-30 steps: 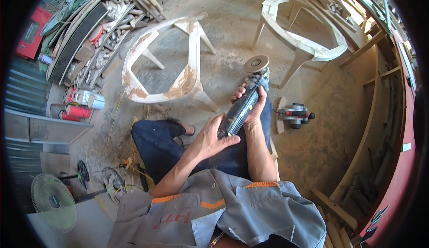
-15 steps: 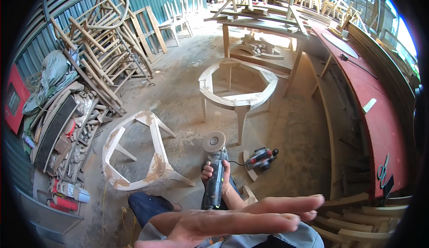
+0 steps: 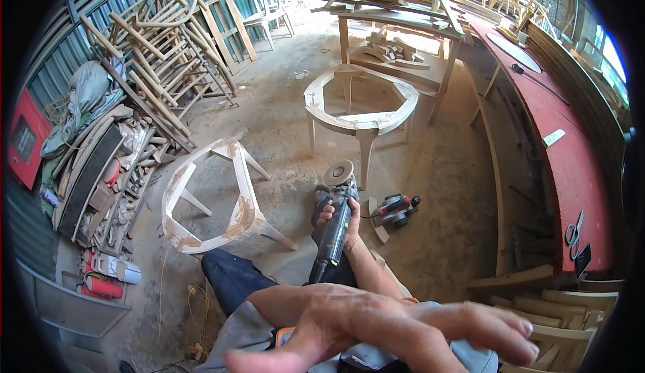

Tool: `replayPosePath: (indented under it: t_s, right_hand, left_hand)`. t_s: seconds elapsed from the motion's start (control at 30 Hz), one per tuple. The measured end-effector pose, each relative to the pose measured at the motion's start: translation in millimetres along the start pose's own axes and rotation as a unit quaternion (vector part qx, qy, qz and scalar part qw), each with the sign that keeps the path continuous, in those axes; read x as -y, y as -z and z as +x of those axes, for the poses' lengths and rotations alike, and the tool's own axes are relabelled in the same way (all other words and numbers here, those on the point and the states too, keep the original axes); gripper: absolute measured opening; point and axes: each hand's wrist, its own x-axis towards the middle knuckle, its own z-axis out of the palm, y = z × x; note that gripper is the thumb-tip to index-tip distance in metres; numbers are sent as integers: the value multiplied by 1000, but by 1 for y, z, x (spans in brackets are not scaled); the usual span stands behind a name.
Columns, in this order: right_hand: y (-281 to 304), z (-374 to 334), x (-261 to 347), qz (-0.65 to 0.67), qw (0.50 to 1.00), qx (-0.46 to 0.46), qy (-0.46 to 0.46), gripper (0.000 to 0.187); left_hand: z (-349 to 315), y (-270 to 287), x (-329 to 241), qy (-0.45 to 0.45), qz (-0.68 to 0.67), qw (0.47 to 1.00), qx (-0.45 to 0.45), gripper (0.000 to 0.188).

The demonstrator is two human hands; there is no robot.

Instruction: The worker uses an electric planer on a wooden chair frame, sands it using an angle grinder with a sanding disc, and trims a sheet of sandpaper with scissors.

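My right hand (image 3: 339,218) grips the dark body of an angle grinder (image 3: 332,239), its round disc (image 3: 338,173) at the far end, facing up. My left hand (image 3: 376,326) is large and close in front, fingers stretched and apart, reaching across to the right above my lap with nothing in it. Left of the grinder, a pale wooden frame with legs (image 3: 245,202) lies tipped over on the floor. Beyond the disc, a second such frame (image 3: 366,128) stands upright on its legs. Brown patches mark the wood of both.
A corded power tool (image 3: 396,210) lies on the floor at right, beside a curved wood piece (image 3: 380,230). Scissors (image 3: 573,235) rest on the red-topped bench (image 3: 578,171). Curved wood pieces (image 3: 557,316) are piled lower right. Chair frames (image 3: 158,44) and scrap wood (image 3: 127,178) are stacked left.
My left hand has turned and its fingers have spread. My right hand, with the grinder, has shifted a little up and right in the picture. The surroundings sit slightly higher as the view tilts.
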Motion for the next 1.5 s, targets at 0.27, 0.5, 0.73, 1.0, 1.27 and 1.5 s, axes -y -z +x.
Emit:
replayPosePath:
  t_s: [0.27, 0.5, 0.73, 1.0, 1.27, 1.5]
  right_hand:
    - [-14, 2, -22, -96, 995, -7, 25, 46]
    - [7, 34, -53, -175, 980, -89, -29, 56]
    - [20, 53, -99, -156, 967, 5, -201, 58]
    - [24, 43, -74, -298, 906, -85, -288, 71]
    - [32, 10, -88, -653, 709, -96, -248, 50]
    - [47, 28, -108, -521, 800, -164, -250, 63]
  left_hand:
    - [-92, 45, -28, 115, 374, 886, -249, 74]
    - [-289, 78, -30, 299, 414, 575, -639, 68]
    - [-314, 83, -14, 161, 444, 559, -682, 78]
    - [-315, 88, 30, 174, 537, 410, -716, 71]
    - [-344, 72, 29, 209, 559, 310, -740, 86]
    - [-385, 92, 5, 115, 428, 504, -741, 82]
